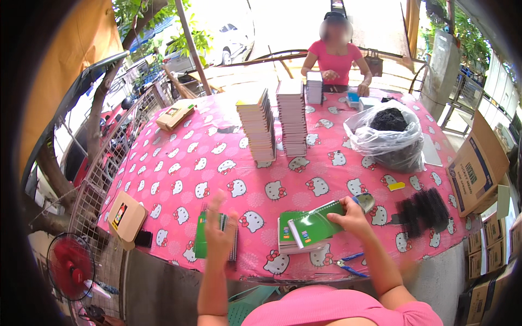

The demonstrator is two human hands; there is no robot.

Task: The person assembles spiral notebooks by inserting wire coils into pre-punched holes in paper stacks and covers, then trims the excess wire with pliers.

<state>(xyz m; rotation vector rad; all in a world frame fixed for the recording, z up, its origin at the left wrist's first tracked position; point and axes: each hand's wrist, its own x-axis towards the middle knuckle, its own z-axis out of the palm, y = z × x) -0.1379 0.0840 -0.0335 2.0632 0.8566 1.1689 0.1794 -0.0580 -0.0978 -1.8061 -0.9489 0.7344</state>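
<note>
My right hand (352,218) grips a green spiral notebook (317,224) by its right end, thumb on top. The notebook is tilted above a short pile of green notebooks (285,236), partly covering it. My left hand (218,231) is raised with its fingers apart and nothing in it. Beneath and behind that hand lie more green notebooks (202,242), their black coil edge showing on the right. Just beyond my right hand sits a roundish grey thing (366,202), too unclear to name. Blue-handled pliers (350,264) lie near the table's front edge.
Tall notebook stacks (258,127) (292,119) stand mid-table. Right are black plastic coils (423,214), a clear bag (361,133) of black material and a cardboard box (474,171). Small boxes (126,218) lie left. Across the table sits a person (337,60) in pink.
</note>
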